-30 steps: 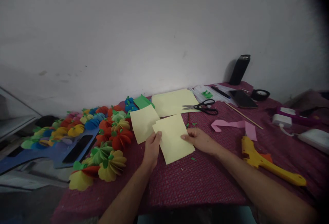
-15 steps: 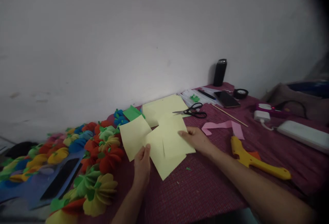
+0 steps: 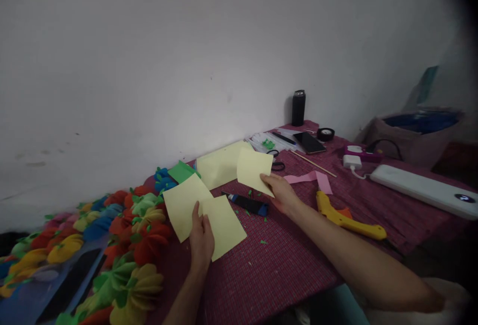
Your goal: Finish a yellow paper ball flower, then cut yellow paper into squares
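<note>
My left hand (image 3: 201,240) is closed on two pale yellow paper squares, one square (image 3: 186,204) fanned out to the left and the other square (image 3: 226,228) to the right. Its index finger lies along the front of the paper. A third yellow paper square (image 3: 254,169) is pinched in my right hand (image 3: 282,190), raised over the table and partly covering the black-handled scissors (image 3: 278,165). Between the hands lies what looks like a black utility knife with blue ends (image 3: 248,204), among small green scraps. Behind it rests a larger yellow sheet (image 3: 220,165).
Many colourful pumpkin-like craft pieces (image 3: 145,235) crowd the left side. On the right lie a yellow glue gun (image 3: 347,220), a pink strip (image 3: 308,178), a wooden stick (image 3: 313,163), a phone (image 3: 309,142) and a white power bank (image 3: 418,188). A black can (image 3: 298,108) stands at the wall.
My right hand has lifted one yellow square up and away from the other squares, uncovering the dark blue-ended tool. My left hand keeps hold of two squares. The view has shifted slightly right.
</note>
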Demonstrator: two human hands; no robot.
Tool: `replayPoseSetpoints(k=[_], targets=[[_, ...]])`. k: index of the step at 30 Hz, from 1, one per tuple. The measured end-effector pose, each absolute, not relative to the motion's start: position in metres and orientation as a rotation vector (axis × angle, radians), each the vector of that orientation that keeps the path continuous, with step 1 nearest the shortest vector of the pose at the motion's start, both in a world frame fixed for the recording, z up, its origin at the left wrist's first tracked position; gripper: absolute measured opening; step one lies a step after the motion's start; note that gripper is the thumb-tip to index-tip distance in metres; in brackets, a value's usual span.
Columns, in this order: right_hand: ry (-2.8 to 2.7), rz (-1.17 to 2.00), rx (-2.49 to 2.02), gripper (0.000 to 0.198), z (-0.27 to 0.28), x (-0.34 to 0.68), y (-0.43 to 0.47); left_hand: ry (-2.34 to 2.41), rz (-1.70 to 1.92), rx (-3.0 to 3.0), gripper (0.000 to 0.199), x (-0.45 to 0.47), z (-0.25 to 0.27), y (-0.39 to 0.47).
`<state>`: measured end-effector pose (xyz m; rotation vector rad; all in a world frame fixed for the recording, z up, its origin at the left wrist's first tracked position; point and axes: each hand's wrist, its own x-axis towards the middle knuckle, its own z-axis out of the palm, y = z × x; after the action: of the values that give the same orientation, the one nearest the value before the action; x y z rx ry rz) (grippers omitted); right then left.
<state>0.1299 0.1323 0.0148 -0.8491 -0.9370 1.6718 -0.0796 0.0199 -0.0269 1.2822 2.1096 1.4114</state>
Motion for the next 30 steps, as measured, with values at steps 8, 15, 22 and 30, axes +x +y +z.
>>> replayPoseSetpoints(k=[8, 15, 22, 30], targets=[[-1.358, 1.868, -0.761, 0.034, -0.006, 0.115, 0.105, 2.147, 1.593, 1.585, 0.044, -0.081, -0.015, 0.018], [-1.49, 1.842, -0.716, 0.038, -0.007, 0.113, 0.098, 1.644, 1.502, 1.057, 0.046, -0.074, -0.009, 0.01], [-1.542, 1.85, -0.689, 0.035, -0.005, 0.115, 0.098, 1.59, 1.422, 1.114, 0.029, -0.063, -0.008, 0.005], [-1.606, 1.849, -0.668, 0.035, -0.003, 0.117, 0.096, 1.425, 1.417, 1.031, 0.036, -0.053, 0.001, -0.002]])
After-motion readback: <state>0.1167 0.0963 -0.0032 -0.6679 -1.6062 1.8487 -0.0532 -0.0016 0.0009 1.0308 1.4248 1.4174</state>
